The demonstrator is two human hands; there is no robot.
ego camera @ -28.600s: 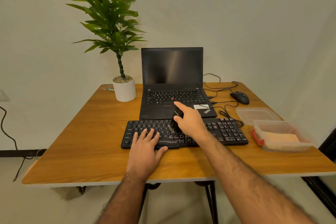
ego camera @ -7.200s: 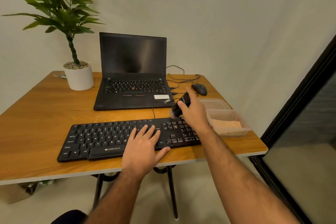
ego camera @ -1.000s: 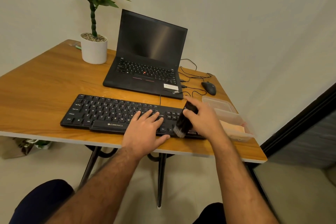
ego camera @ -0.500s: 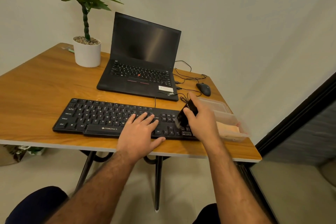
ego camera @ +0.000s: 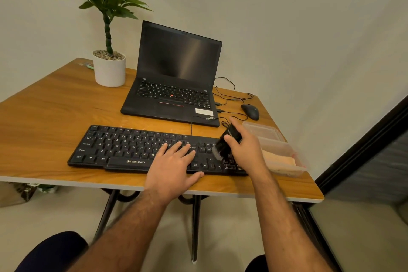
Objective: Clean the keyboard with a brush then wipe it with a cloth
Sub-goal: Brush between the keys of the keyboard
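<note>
Head view shows our right hand (ego camera: pixel 244 150) curled round the black brush (ego camera: pixel 226 143), its bristle end angled down and to our left onto the keys just left of the number pad. Our left hand (ego camera: pixel 173 169) lies flat with fingers straight, pressing the right-centre of the keyboard (ego camera: pixel 123 148) to steady it. That keyboard runs long-ways across us, left to right along the near edge of the tabletop (ego camera: pixel 50 108), and most of its length stretches away to the left of both hands. The brush sits at its right end, so we judge the sweep still to come runs leftward along that axis (and the flat left hand lies in that path). The cloth (ego camera: pixel 279 159) appears to be the tan fold in the clear container (ego camera: pixel 300 166) just right of our right hand, nearer that hand than the other. Behind sit the laptop (ego camera: pixel 176 86) and mouse (ego camera: pixel 250 111).
</note>
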